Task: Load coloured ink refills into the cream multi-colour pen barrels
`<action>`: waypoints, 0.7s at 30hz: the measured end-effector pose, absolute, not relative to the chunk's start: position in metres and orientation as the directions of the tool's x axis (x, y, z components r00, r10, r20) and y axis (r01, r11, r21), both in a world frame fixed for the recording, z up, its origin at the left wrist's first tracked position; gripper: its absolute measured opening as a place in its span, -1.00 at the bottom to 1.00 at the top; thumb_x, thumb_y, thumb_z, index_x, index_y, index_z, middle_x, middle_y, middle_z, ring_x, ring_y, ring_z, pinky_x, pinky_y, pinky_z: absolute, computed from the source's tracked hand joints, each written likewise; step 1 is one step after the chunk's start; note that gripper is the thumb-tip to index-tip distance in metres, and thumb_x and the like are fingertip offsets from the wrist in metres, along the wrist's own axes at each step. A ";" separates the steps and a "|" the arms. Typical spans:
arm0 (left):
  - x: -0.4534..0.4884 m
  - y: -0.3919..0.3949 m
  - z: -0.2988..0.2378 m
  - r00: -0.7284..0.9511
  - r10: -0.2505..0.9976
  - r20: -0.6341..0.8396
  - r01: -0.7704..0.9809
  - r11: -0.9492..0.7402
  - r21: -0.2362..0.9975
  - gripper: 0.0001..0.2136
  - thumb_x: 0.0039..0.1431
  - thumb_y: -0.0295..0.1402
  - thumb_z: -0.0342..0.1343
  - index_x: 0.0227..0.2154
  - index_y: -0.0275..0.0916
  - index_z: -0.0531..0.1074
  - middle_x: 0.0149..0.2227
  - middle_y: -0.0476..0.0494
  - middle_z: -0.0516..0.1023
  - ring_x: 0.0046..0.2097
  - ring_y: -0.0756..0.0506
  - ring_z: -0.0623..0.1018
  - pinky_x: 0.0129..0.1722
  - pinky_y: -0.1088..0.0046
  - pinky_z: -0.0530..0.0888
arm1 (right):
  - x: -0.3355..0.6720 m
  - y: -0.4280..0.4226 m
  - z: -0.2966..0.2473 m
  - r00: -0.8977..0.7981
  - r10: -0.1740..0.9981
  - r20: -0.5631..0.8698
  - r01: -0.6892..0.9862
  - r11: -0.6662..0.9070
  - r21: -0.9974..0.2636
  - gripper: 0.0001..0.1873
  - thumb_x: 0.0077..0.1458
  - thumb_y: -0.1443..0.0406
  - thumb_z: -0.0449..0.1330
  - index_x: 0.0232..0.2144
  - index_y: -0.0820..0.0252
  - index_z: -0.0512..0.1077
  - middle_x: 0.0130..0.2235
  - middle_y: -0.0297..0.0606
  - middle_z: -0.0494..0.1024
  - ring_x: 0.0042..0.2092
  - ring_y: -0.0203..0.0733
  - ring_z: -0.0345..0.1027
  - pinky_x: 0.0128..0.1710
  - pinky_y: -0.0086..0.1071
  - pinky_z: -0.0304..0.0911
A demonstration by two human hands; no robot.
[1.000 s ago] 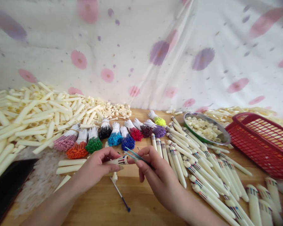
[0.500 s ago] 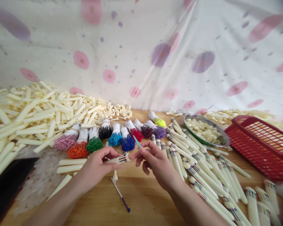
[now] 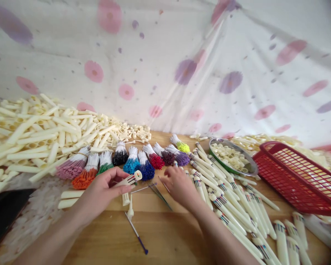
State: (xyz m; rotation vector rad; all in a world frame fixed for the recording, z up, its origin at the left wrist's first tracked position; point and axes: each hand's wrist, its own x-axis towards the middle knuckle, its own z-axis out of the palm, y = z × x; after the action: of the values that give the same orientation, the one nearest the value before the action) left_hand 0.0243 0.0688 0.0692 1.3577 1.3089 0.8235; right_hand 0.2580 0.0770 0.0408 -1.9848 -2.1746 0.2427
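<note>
My left hand (image 3: 109, 187) is closed around a cream multicolour pen barrel (image 3: 131, 179), its slotted end tilted up to the right, with coloured sliders in the slots. My right hand (image 3: 180, 186) is lowered to the wood, fingers bent together by the finished-looking pens. A thin stick-like piece (image 3: 164, 184) shows at its fingertips; what it is I cannot make out. Between the hands lie slim tweezers (image 3: 162, 197) and a thin refill (image 3: 143, 188). Below my left hand are small cream pen parts (image 3: 130, 209) and a blue-tipped refill (image 3: 137, 233).
Bundles of coloured refills (image 3: 156, 158) line the back. Cream tubes (image 3: 41, 136) are heaped left, beside a black flat object (image 3: 8, 213). Rows of pens (image 3: 231, 198) fill the right, near a metal bowl of cream parts (image 3: 252, 167) and a red basket (image 3: 298, 176).
My right hand has moved away from the barrel and down to the table. The tweezers it held now lie on the wood. My left hand has shifted slightly left, still holding the barrel.
</note>
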 end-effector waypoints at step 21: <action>0.019 0.072 0.069 0.214 0.961 -0.175 0.259 0.117 0.959 -0.76 -0.16 -0.20 0.25 -0.43 -0.20 0.42 -0.42 0.00 0.52 -0.31 -0.12 0.50 -0.33 0.45 0.36 | 0.386 0.201 0.040 0.289 0.914 -0.286 0.817 -0.391 -0.424 -0.69 0.18 0.22 0.08 -0.05 0.23 0.31 -0.04 -0.18 0.37 -0.11 -0.15 0.33 -0.15 -0.17 0.30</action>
State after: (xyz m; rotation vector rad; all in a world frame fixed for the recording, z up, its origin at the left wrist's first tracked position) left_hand 0.0195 0.0720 0.0686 1.3741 1.2693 0.7981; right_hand 0.3865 0.2011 0.0405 -2.3575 -1.6073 0.7287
